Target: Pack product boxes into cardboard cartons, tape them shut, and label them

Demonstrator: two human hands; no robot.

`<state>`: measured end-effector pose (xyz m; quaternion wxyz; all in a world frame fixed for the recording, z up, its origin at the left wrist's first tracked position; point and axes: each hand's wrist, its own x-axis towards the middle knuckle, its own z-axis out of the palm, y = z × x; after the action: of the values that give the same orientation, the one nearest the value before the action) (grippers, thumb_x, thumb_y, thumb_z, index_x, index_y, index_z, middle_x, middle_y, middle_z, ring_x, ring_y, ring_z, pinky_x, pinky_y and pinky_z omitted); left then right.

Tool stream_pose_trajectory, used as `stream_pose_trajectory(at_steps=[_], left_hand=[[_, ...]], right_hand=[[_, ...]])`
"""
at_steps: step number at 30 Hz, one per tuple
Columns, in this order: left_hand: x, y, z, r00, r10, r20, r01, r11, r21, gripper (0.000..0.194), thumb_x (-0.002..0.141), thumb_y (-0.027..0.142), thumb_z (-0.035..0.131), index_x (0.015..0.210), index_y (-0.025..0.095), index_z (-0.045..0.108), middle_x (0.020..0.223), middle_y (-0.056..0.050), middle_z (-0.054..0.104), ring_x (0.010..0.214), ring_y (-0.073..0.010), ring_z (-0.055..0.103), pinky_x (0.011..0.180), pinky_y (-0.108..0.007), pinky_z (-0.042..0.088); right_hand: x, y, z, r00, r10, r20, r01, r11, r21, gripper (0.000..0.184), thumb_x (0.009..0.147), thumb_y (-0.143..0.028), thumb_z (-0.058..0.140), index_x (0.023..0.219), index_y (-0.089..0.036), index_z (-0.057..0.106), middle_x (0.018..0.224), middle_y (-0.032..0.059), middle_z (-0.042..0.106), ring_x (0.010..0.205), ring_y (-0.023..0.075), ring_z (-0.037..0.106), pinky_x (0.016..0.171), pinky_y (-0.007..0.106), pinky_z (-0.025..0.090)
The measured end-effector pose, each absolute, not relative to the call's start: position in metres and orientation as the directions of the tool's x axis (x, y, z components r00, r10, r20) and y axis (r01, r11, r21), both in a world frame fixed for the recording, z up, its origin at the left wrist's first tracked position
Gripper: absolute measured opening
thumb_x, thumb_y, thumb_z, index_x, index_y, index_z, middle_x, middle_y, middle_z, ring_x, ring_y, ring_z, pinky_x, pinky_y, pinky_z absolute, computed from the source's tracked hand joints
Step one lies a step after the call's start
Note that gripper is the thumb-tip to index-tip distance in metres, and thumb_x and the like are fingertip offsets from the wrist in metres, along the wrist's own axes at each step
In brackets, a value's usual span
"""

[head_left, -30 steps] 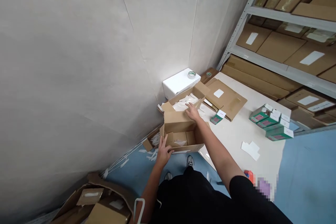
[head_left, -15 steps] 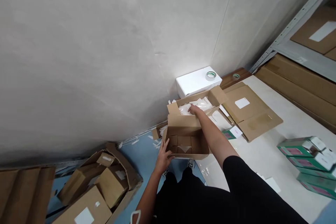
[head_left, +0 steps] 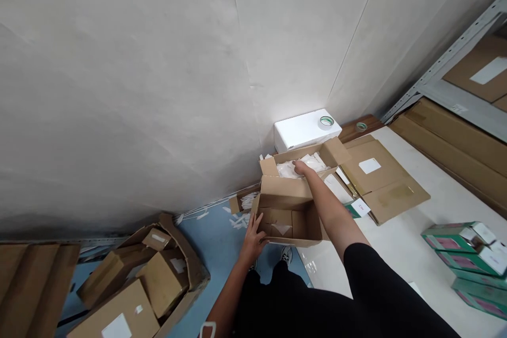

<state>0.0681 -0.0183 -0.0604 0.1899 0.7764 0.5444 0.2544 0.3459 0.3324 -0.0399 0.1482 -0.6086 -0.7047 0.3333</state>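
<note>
My left hand [head_left: 253, 242] grips the near left edge of an open cardboard box [head_left: 304, 243], thumb and fingers spread along its wall. Inside, its bottom flaps show, with a small see-through triangle at the middle. Just beyond it stands a second open cardboard box [head_left: 341, 152] that holds white plastic packets [head_left: 285, 170]. Reaching across the nearer box, my right hand [head_left: 300, 167] has its fingers curled on these packets; the fingertips are partly hidden among them.
Behind the boxes stands a white box [head_left: 299, 129] with a tape roll [head_left: 326, 122] on top. Flattened cardboard [head_left: 390, 182] and green cartons [head_left: 461, 259] lie on the white table [head_left: 396, 253]. A large carton [head_left: 200, 266] of smaller boxes sits at lower left; shelving [head_left: 439, 87] rises at right.
The view has shifted, so the boxes and table appear slightly lower and further right. My left hand still holds the box, and my right hand stays among the packets.
</note>
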Motion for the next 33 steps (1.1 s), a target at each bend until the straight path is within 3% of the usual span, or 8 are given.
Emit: stream_pose_trajectory(at_steps=[3, 7, 13, 18, 20, 22, 26, 33], left_hand=[[0.064, -0.017, -0.059, 0.286, 0.933, 0.216, 0.736, -0.359, 0.575, 0.010, 0.082, 0.012, 0.075, 0.077, 0.020, 0.070, 0.173, -0.006, 0.032, 0.164, -0.0385, 0.012, 0.124, -0.064, 0.039], [0.053, -0.014, -0.052, 0.304, 0.920, 0.246, 0.705, -0.391, 0.592, 0.011, 0.084, 0.014, 0.075, 0.076, 0.019, 0.069, 0.172, -0.008, 0.034, 0.163, -0.0397, 0.016, 0.123, -0.065, 0.040], [0.033, -0.009, -0.040, 0.385, 0.880, 0.277, 0.641, -0.471, 0.607, 0.012, 0.090, 0.019, 0.072, 0.078, 0.019, 0.071, 0.172, -0.008, 0.033, 0.162, -0.0427, 0.017, 0.118, -0.065, 0.046], [0.030, -0.007, -0.034, 0.475, 0.834, 0.281, 0.556, -0.532, 0.638, 0.011, 0.090, 0.022, 0.073, 0.079, 0.020, 0.074, 0.170, -0.009, 0.037, 0.161, -0.0436, 0.018, 0.119, -0.067, 0.044], [0.035, -0.006, -0.032, 0.511, 0.813, 0.277, 0.523, -0.551, 0.651, 0.009, 0.089, 0.022, 0.074, 0.080, 0.020, 0.075, 0.170, -0.009, 0.037, 0.161, -0.0432, 0.020, 0.120, -0.067, 0.043], [0.044, -0.004, -0.030, 0.551, 0.788, 0.276, 0.494, -0.574, 0.653, 0.008, 0.088, 0.022, 0.075, 0.080, 0.019, 0.076, 0.170, -0.009, 0.037, 0.161, -0.0423, 0.021, 0.122, -0.065, 0.042], [0.075, 0.003, -0.026, 0.640, 0.718, 0.273, 0.441, -0.634, 0.635, 0.008, 0.088, 0.022, 0.074, 0.081, 0.021, 0.076, 0.170, -0.007, 0.036, 0.162, -0.0399, 0.018, 0.124, -0.064, 0.038], [0.156, 0.017, -0.029, 0.782, 0.565, 0.262, 0.318, -0.724, 0.612, 0.005, 0.084, 0.020, 0.076, 0.080, 0.022, 0.077, 0.172, -0.004, 0.034, 0.162, -0.0396, 0.018, 0.126, -0.066, 0.035]], right_hand=[[0.348, 0.323, -0.022, -0.218, 0.954, -0.207, 0.772, 0.039, -0.634, 0.036, 0.095, -0.017, 0.066, 0.130, -0.015, 0.073, 0.142, 0.0196, 0.066, 0.129, 0.0315, 0.065, 0.112, 0.043, 0.051], [0.346, 0.297, 0.006, -0.190, 0.976, -0.109, 0.748, 0.072, -0.659, 0.048, 0.094, -0.015, 0.054, 0.139, -0.017, 0.070, 0.151, 0.0137, 0.061, 0.142, 0.0275, 0.057, 0.122, 0.042, 0.042], [0.347, 0.218, 0.042, 0.026, 0.967, 0.255, 0.646, 0.178, -0.742, 0.045, 0.094, -0.027, 0.052, 0.133, -0.019, 0.073, 0.133, 0.0122, 0.074, 0.127, 0.0284, 0.068, 0.115, 0.048, 0.049], [0.340, 0.117, 0.058, 0.236, 0.896, 0.377, 0.718, 0.101, -0.689, 0.063, 0.097, -0.029, 0.057, 0.159, -0.020, 0.047, 0.131, 0.0122, 0.074, 0.115, 0.0281, 0.072, 0.107, 0.043, 0.055], [0.334, 0.076, 0.055, 0.264, 0.885, 0.384, 0.721, 0.084, -0.688, 0.060, 0.099, -0.028, 0.056, 0.159, -0.021, 0.047, 0.128, 0.0121, 0.075, 0.114, 0.0270, 0.073, 0.106, 0.042, 0.056], [0.329, 0.039, 0.046, 0.250, 0.899, 0.358, 0.710, 0.081, -0.699, 0.050, 0.101, -0.027, 0.054, 0.150, -0.023, 0.059, 0.132, 0.0119, 0.074, 0.121, 0.0269, 0.070, 0.110, 0.044, 0.054], [0.334, -0.022, 0.021, 0.176, 0.975, 0.136, 0.664, -0.016, -0.747, 0.055, 0.092, -0.039, 0.071, 0.145, -0.027, 0.065, 0.149, 0.0112, 0.064, 0.146, 0.0327, 0.052, 0.122, 0.054, 0.041], [0.402, -0.089, 0.016, 0.453, 0.889, 0.064, 0.532, -0.213, -0.819, 0.054, 0.095, -0.038, 0.062, 0.148, -0.028, 0.062, 0.150, 0.0099, 0.063, 0.143, 0.0295, 0.055, 0.124, 0.052, 0.040]])
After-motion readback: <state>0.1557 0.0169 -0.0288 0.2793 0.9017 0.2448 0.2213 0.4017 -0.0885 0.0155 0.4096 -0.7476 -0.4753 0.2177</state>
